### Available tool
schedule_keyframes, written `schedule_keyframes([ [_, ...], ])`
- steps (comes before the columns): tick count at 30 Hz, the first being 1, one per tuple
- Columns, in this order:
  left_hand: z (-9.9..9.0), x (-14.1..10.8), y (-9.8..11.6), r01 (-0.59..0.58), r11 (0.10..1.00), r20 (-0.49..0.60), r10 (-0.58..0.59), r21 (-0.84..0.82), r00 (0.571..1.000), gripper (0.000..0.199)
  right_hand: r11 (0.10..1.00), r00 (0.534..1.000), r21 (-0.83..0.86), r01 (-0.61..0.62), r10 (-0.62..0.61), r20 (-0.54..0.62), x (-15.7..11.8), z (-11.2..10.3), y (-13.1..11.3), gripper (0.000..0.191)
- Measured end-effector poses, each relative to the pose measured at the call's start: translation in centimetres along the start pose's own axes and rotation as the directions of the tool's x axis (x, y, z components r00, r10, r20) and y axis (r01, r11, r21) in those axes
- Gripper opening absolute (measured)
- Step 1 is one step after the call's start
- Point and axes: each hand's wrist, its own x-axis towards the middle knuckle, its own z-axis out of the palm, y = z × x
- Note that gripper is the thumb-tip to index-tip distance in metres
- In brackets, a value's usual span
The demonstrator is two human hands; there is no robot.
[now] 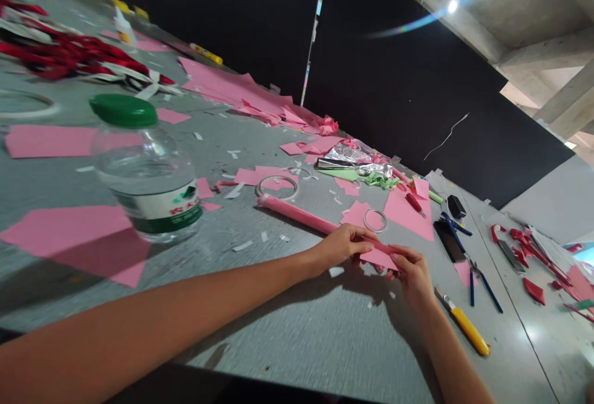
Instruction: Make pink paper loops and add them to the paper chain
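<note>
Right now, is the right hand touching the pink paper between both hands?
Touching: the head view shows the right hand pinching one end of the pink paper, no gap visible.

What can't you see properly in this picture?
- Underside of the pink paper piece: head view, hidden by its top face and by the left hand and right hand.
- Near end of the pink roll: head view, behind the left hand.
- Small print on the bottle: head view, blurred and too small.
- Some red and white ribbons: head view, cut off by the left edge.
</note>
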Motion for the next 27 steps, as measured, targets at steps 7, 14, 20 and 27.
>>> schedule_keyframes([
  [7, 0.3, -0.4, -0.1, 0.078, 0.997, 0.031, -0.078, -0.022, 0.997, 0.05, 0.997, 0.999, -0.071, 0.031, -0.028, 0.038, -0.3, -0.1, 0.2, 0.022],
  [14, 0.2, 0.0, -0.6, 0.019, 0.996, -0.003, -0.019, 0.084, 1.0, 0.045, 0.997, 0.998, -0.07, 0.019, -0.015, 0.065, -0.3, -0.1, 0.3, 0.032],
  [20, 0.1, -0.1, -0.7, -0.025, 0.988, -0.011, 0.027, 0.155, 1.0, 0.039, 0.998, 0.997, -0.071, 0.001, 0.004, 0.075, 0.0, -0.1, 0.8, 0.045],
  [27, 0.3, -0.3, -0.5, 0.015, 0.995, 0.012, -0.016, 0.099, 1.0, 0.039, 0.992, 0.998, -0.122, 0.031, -0.024, 0.065, 0.1, -0.3, 1.1, 0.039],
])
